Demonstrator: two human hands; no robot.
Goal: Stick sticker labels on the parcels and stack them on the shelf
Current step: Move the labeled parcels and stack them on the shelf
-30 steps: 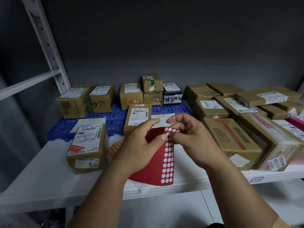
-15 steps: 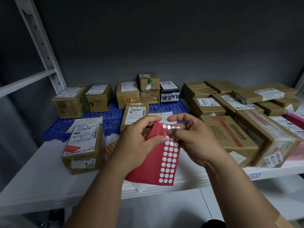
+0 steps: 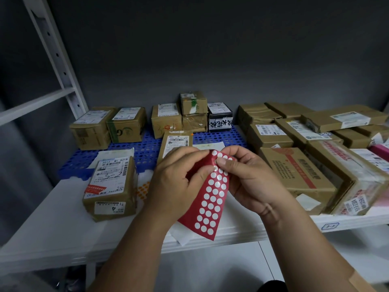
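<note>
- Sticker sheet [image 3: 207,199], red with white dots: held above the white shelf [image 3: 52,224], hanging below both grips.
- Left hand [image 3: 176,182]: pinches the sheet's upper left edge.
- Right hand [image 3: 248,182]: thumb and fingers pinch the top, apparently at one dot.
- Parcel [image 3: 110,186]: on shelf, left of hands.

A: Non-task stuff?
B: Blue perforated mat [image 3: 145,150] at the back, dark grey wall [image 3: 210,49] behind it.
A: Paper?
B: White sheet [image 3: 114,153] lying on the mat's left part, another white slip [image 3: 179,237] at the front edge.
A: More?
B: Small blue-outlined tag [image 3: 330,226], lower right; marking unreadable.
</note>
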